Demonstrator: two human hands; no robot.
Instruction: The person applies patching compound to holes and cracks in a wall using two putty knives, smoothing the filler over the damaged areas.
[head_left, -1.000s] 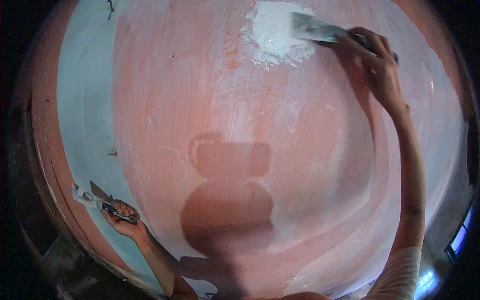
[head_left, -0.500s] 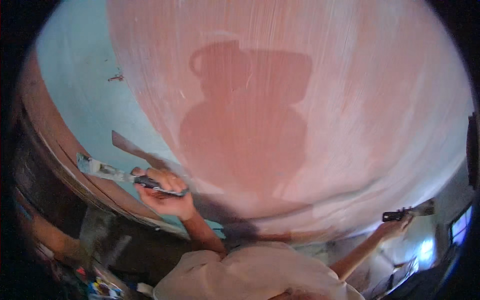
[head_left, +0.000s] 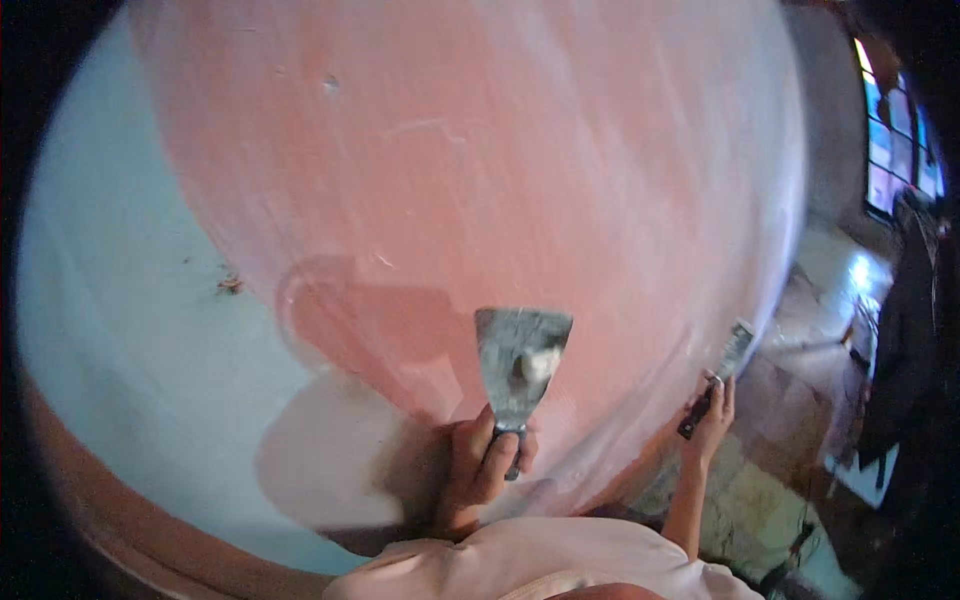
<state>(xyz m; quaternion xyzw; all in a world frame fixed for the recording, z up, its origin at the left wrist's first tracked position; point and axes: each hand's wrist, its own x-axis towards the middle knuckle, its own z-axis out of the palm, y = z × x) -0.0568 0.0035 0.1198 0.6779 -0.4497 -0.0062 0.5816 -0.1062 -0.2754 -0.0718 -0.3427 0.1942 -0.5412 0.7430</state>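
- Left hand (head_left: pixel 485 462): fingers wrapped tight round the handle of a wide putty knife (head_left: pixel 520 360), held upright in front of the chest; the broad steel blade faces the camera, so a small dab of white filler (head_left: pixel 530 366) stays lying on the flat of it
- Right hand (head_left: pixel 712 410): lowered at the person's side, fingers curled round the dark handle of a narrow scraper (head_left: pixel 722 372); its blade points up and away from the wall (head_left: pixel 480 170), well apart from the plaster
- The wall: pink, with pale smeared streaks, and a light blue band (head_left: pixel 130 330) to the left; neither blade touches it
- Floor (head_left: pixel 800 400): patchy and worn, below the right hand; a window (head_left: pixel 895 150) lights it from the far right
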